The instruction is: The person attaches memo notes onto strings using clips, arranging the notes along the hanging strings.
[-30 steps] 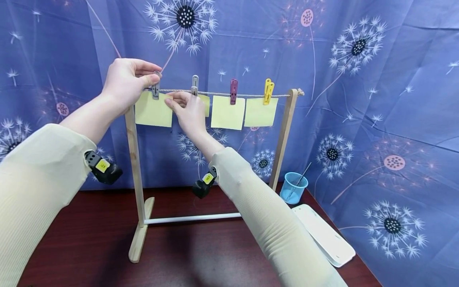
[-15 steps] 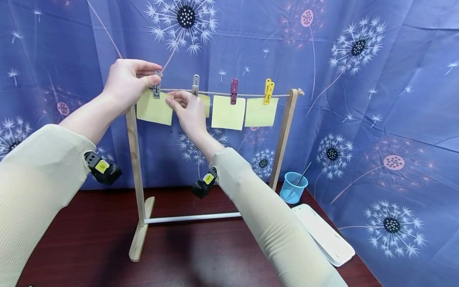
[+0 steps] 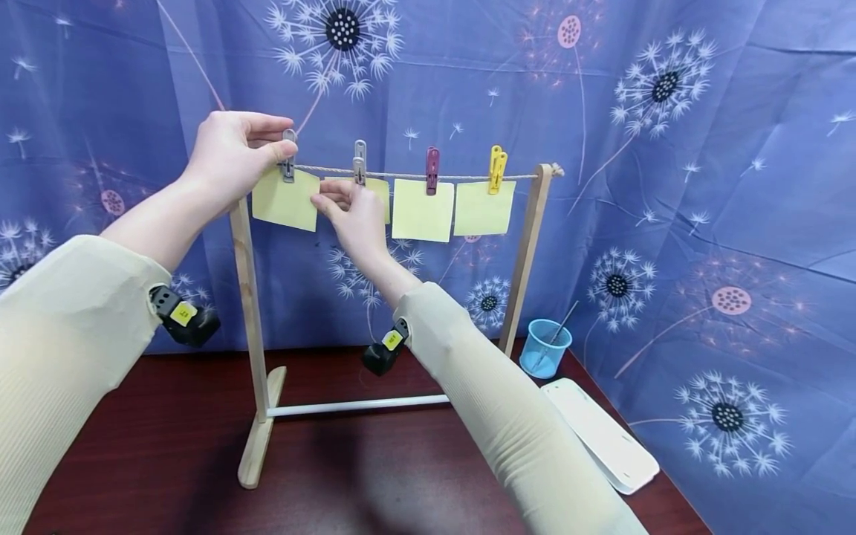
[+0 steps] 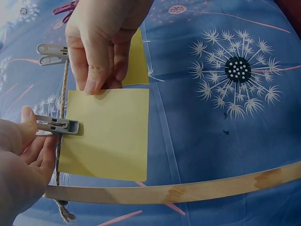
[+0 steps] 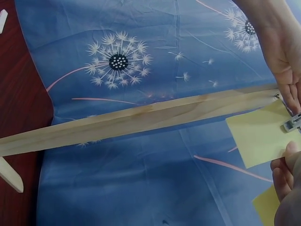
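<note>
My left hand [image 3: 230,152] pinches a grey clothespin [image 3: 289,156] between thumb and fingers at the left end of the rope. The clothespin's nose overlaps the edge of a yellow sticky note [image 4: 108,136] hanging there, slightly tilted. At the note's right edge in the head view, my right hand [image 3: 357,223] pinches the paper, the thumb [image 5: 291,148] on its front. Behind the right hand hangs a second yellow note [image 3: 379,195], partly hidden, under another grey clothespin [image 3: 360,163].
Along the rope [image 3: 461,177] a purple clothespin [image 3: 432,171] and a yellow clothespin [image 3: 497,171] each hold a yellow note. Wooden posts [image 3: 524,260] carry the rope, with a white bar [image 3: 361,406] low between them. A blue cup [image 3: 545,349] and white tray [image 3: 602,435] stand at right.
The leftmost note has tilted, its lower left corner rising a little. Both hands keep their hold on the clothespin and the note, and the head view has shifted slightly.
</note>
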Available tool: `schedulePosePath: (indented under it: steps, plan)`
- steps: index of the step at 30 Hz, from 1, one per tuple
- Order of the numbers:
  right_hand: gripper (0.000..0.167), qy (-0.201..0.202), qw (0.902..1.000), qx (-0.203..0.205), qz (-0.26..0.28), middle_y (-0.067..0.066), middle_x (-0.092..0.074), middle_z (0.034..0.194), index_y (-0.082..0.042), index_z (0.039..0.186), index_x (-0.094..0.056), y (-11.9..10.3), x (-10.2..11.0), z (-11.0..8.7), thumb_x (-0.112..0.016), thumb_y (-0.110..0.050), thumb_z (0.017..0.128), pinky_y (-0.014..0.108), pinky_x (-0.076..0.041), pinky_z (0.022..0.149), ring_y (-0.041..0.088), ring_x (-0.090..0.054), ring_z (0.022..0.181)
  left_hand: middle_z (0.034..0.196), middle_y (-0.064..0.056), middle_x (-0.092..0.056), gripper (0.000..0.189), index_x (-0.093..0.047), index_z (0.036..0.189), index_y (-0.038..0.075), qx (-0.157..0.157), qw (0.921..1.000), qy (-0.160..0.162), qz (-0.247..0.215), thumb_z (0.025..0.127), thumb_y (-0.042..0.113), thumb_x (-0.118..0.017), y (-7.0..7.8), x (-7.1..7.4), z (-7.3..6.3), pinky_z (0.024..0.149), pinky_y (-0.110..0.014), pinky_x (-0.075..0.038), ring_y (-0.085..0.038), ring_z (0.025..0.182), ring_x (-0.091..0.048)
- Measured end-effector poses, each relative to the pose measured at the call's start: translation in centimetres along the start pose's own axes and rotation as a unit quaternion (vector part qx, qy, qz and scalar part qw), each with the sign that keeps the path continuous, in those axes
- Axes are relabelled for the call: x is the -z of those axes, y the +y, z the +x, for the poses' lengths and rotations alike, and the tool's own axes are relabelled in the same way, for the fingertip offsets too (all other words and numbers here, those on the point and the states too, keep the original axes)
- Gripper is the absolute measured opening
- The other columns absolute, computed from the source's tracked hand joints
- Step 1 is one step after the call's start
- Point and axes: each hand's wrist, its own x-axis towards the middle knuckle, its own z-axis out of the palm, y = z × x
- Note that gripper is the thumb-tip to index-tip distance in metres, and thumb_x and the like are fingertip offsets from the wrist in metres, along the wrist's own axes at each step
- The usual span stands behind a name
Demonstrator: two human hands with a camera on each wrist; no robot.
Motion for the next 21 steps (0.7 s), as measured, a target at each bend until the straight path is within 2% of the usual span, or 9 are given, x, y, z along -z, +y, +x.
schedulePosePath:
  steps: [5, 11, 15, 21]
  plan:
    - [0.024, -0.013, 0.9998, -0.013, 0.003, 0.014, -0.075, 0.099, 0.002, 0.108, -0.072, 0.6, -0.2, -0.8, -0.071, -0.014, 0.090, 0.014, -0.051, 0.074, 0.020, -0.073, 0.092, 0.138, -0.010, -0.057, 0.050, -0.053, 0.142, 0.013, -0.001, 1.0000, 0.005, -0.007, 0.097, 0.033, -0.061, -0.2, -0.1, 0.0, 0.100, -0.025, -0.046, -0.009, 0.122, -0.060]
    - [0.024, -0.028, 0.9990, -0.032, 0.012, 0.012, -0.075, 0.099, 0.000, 0.110, -0.072, 1.4, -0.3, -1.6, -0.069, -0.015, 0.091, 0.015, -0.052, 0.074, 0.016, -0.073, 0.088, 0.138, -0.012, -0.057, 0.050, -0.052, 0.142, 0.013, -0.006, 0.9999, 0.014, 0.005, 0.097, 0.034, -0.060, -0.2, 0.0, -0.1, 0.101, -0.026, -0.046, -0.015, 0.125, -0.058]
    - [0.023, -0.028, 0.9989, -0.029, 0.023, 0.015, -0.075, 0.099, 0.002, 0.109, -0.071, 2.0, -0.3, -2.3, -0.069, -0.012, 0.091, 0.015, -0.053, 0.074, 0.020, -0.073, 0.088, 0.139, -0.012, -0.056, 0.052, -0.051, 0.143, 0.013, -0.007, 0.9998, 0.016, 0.009, 0.097, 0.035, -0.060, -0.2, 0.0, -0.2, 0.102, -0.026, -0.046, -0.016, 0.126, -0.057]
    - [0.022, -0.017, 0.9997, -0.015, -0.007, 0.012, -0.075, 0.101, -0.001, 0.110, -0.072, 2.8, -0.1, -3.2, -0.069, -0.012, 0.091, 0.012, -0.052, 0.076, 0.018, -0.073, 0.091, 0.141, -0.010, -0.055, 0.056, -0.051, 0.143, 0.011, -0.012, 0.9999, 0.009, 0.007, 0.096, 0.040, -0.059, -0.4, 0.1, -0.4, 0.102, -0.025, -0.046, -0.014, 0.127, -0.057]
